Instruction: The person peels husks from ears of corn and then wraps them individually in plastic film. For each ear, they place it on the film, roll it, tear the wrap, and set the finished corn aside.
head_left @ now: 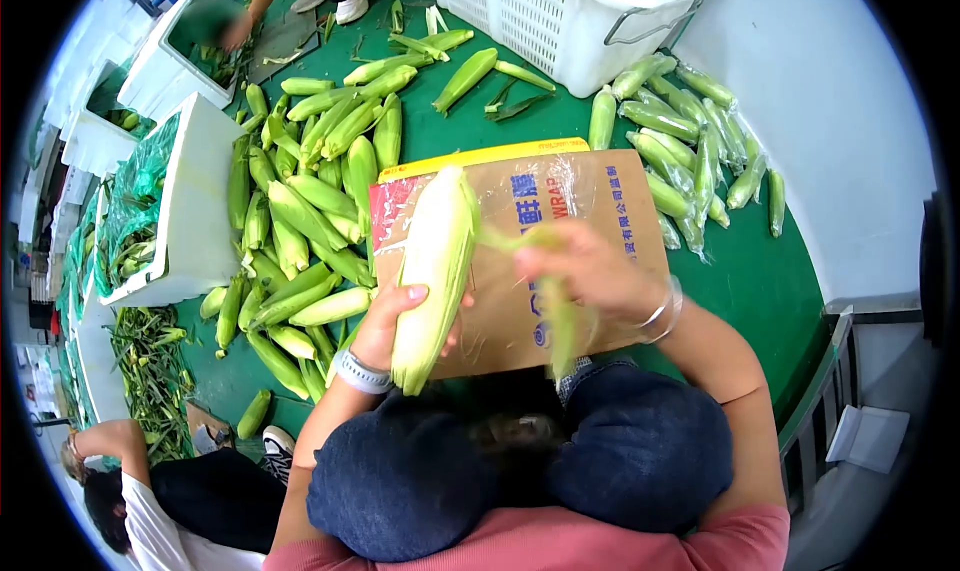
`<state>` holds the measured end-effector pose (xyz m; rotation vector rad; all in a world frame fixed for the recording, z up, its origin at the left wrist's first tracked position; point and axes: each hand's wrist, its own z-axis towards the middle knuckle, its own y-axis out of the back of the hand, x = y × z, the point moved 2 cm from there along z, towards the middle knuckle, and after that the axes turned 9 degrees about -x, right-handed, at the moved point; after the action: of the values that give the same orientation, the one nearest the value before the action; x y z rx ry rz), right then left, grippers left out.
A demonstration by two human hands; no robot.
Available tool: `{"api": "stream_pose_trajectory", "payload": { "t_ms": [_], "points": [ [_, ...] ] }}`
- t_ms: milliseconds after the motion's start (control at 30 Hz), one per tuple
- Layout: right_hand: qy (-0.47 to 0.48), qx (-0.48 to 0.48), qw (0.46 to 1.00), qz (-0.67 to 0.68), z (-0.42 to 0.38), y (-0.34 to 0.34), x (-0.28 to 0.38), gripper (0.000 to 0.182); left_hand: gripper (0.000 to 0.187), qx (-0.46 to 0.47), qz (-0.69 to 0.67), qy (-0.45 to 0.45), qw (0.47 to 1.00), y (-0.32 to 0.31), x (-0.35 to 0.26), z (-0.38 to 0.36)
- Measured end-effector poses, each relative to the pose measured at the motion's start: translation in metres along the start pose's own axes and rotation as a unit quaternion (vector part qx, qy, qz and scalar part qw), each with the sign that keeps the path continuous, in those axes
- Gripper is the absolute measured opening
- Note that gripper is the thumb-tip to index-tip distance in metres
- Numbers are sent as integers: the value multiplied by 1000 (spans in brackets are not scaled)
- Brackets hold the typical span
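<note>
My left hand (pixel 392 323) is closed around the lower part of an ear of corn (pixel 436 261), pale green and still in its inner husk, held upright over my lap. My right hand (pixel 588 271), slightly blurred by motion, pinches a strip of green husk (pixel 562 329); a thin shred runs from it toward the top of the ear. Beneath both hands lies a brown cardboard wrap box (pixel 500 316) with blue print and a yellow edge, resting across my knees. Shiny clear film covers part of the box.
A heap of unwrapped corn (pixel 300 211) lies on the green floor at left; film-wrapped ears (pixel 690 141) lie at right. A white crate (pixel 520 31) stands ahead. Foam boxes (pixel 165 211) and husk scraps (pixel 150 371) are further left, near a seated person (pixel 180 511).
</note>
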<state>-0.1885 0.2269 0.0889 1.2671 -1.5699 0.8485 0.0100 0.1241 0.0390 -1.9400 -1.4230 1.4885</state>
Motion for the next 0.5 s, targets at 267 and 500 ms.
{"api": "stream_pose_trajectory", "payload": {
  "t_ms": [267, 500],
  "points": [
    [-107, -27, 993, -52, -40, 56, -12, 24, 51, -192, -120, -64, 972, 48, 5, -10],
    [259, 8, 900, -349, 53, 72, 119, 21, 58, -237, -10, -191, 952, 13, -4, -14]
  ]
}}
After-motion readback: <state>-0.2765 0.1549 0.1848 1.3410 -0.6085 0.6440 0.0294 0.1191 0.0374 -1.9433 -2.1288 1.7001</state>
